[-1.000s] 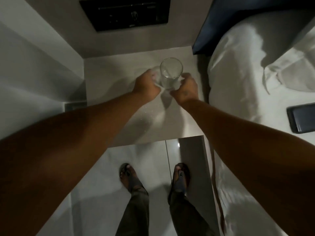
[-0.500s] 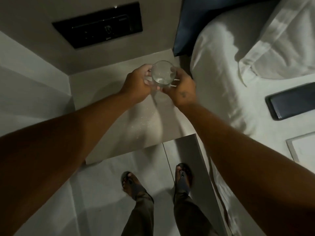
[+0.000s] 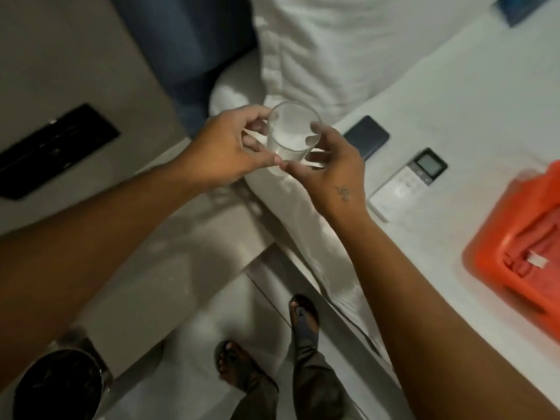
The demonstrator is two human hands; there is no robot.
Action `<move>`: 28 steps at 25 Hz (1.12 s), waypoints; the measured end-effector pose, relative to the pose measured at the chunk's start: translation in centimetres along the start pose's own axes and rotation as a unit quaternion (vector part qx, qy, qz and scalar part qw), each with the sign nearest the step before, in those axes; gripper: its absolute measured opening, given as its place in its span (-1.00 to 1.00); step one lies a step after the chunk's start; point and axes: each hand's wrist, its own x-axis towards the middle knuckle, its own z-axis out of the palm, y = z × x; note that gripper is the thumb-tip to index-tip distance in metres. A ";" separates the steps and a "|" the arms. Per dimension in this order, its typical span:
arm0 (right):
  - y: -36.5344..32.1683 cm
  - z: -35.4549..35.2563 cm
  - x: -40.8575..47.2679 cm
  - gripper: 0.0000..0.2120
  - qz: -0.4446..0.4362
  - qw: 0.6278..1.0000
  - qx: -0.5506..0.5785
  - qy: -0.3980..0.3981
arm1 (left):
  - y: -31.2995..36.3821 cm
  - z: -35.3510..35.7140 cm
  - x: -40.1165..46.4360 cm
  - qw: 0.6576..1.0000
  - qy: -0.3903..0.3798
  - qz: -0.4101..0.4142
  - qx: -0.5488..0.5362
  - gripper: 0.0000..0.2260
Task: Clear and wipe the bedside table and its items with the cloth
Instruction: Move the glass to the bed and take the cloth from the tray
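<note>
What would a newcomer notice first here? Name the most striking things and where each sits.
First, the clear drinking glass at centre, held over the edge of the bed by the left hand and right hand. Next, the bright orange cloth lying on the white bed at the right edge. Between them lie a white remote and a dark phone.

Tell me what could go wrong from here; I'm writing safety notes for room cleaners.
1. The glass is pinched only by fingertips of the left hand and right hand, in the air over the bed's edge; a slip might send it to the hard floor.
2. The bed is soft, and the phone and remote lie close, so a glass set there may tip or knock them.
</note>
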 end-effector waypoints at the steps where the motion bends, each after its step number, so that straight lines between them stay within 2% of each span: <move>1: 0.1 -2.2 -0.4 -0.39 0.000 0.999 -0.011 0.030 | 1.7 1.3 0.8 1.000 -0.020 0.005 0.012 -0.46; 5: 2.2 -10.4 -2.8 -0.51 0.047 0.989 -0.007 0.139 | 8.1 8.4 2.9 0.992 -0.120 0.036 0.012 -0.53; 9: 5.4 -16.3 -4.4 -0.47 0.151 0.963 -0.025 0.222 | 12.9 17.6 3.6 0.981 -0.190 0.000 0.050 -0.59; 13: 8.4 -18.9 -3.5 -0.59 0.251 0.942 -0.079 0.207 | 14.7 24.4 4.6 0.964 -0.226 -0.053 0.128 -0.74; 16: 9.4 -19.2 -2.4 -0.67 0.278 0.934 -0.115 0.192 | 14.6 26.5 5.7 0.957 -0.203 -0.043 0.201 -0.82; 20: 8.9 -19.9 -2.3 -0.80 0.290 0.936 -0.123 0.160 | 15.1 26.9 6.3 0.940 -0.193 -0.035 0.279 -0.74; 22: 8.8 -22.0 -3.5 -0.79 0.260 0.941 -0.122 0.178 | 16.7 27.9 6.6 0.921 -0.175 0.036 0.345 -0.69; 24: 9.2 -25.2 -5.3 -0.65 0.246 0.926 -0.125 0.258 | 19.2 30.3 6.6 0.914 -0.146 0.142 0.351 -0.69; 26: 10.7 -28.5 -6.8 -0.63 0.284 0.889 -0.158 0.322 | 21.9 34.2 6.6 0.912 -0.164 0.210 0.311 -0.78; 28: 12.9 -31.3 -7.6 -0.79 0.360 0.860 -0.177 0.316 | 23.9 39.0 7.0 0.902 -0.196 0.229 0.308 -0.86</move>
